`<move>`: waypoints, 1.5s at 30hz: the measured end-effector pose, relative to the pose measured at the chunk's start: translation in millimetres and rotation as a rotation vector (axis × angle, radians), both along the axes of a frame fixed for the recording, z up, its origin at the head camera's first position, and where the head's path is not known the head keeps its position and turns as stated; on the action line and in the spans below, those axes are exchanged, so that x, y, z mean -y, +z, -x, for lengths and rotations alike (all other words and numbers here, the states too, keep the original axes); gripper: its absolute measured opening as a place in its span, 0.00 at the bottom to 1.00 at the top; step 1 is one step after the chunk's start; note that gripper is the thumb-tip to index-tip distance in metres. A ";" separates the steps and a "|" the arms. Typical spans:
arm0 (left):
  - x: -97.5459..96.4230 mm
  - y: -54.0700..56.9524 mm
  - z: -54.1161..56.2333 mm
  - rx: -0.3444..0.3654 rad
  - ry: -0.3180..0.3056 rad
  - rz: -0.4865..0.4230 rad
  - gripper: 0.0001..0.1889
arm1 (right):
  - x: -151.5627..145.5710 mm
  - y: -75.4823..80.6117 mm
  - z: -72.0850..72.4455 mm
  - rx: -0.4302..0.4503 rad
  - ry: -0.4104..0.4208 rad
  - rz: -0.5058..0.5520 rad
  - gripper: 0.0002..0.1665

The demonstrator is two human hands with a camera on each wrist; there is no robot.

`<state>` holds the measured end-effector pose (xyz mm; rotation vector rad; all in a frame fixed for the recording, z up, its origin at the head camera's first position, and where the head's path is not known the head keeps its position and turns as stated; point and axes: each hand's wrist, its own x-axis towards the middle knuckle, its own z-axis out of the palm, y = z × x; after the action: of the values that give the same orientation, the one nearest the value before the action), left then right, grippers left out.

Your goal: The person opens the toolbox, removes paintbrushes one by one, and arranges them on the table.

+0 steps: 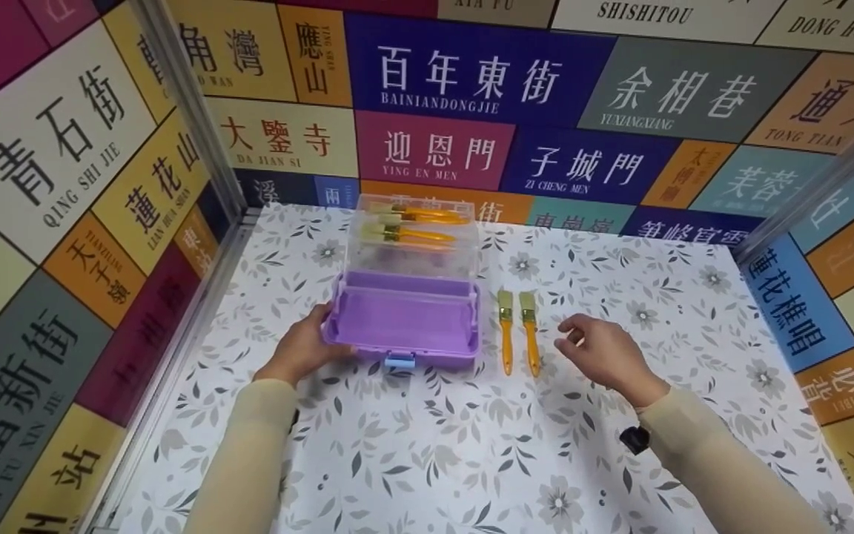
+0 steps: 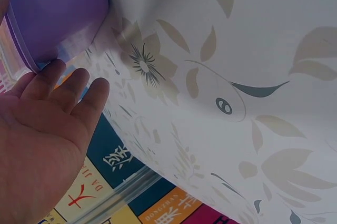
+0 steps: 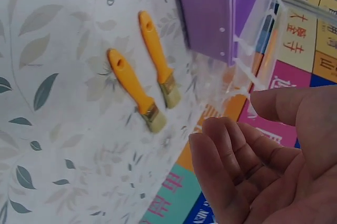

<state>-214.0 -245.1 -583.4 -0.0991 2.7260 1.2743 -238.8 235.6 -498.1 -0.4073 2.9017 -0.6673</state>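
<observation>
A purple plastic box (image 1: pixel 406 319) with a pale blue latch (image 1: pixel 400 360) stands with its clear lid (image 1: pixel 412 261) raised at the back. My left hand (image 1: pixel 307 345) grips the box's left end, thumb toward the front; its fingertips (image 2: pixel 52 68) touch the rim in the left wrist view. Two paintbrushes with orange handles lie side by side right of the box, a nearer-to-box brush (image 1: pixel 506 330) and another brush (image 1: pixel 529 334), bristles pointing away from me. Just right of them hovers my right hand (image 1: pixel 608 356), fingers loosely bent, holding nothing.
More orange-handled brushes (image 1: pixel 423 236) overlap the clear lid in the head view. A floral cloth (image 1: pixel 471 460) covers the table. Panels with place names (image 1: pixel 434 148) rise at the back and sides, with metal posts (image 1: pixel 190 104) at the corners.
</observation>
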 end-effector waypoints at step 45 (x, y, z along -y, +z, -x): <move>0.9 -1.2 1.1 0.023 0.029 -0.014 0.54 | 130.3 73.2 97.2 -0.022 0.320 0.078 0.16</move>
<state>-215.1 -246.1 -584.6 -0.1521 2.7055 1.2913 -336.1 105.2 -424.9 -0.8690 2.7437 -0.7255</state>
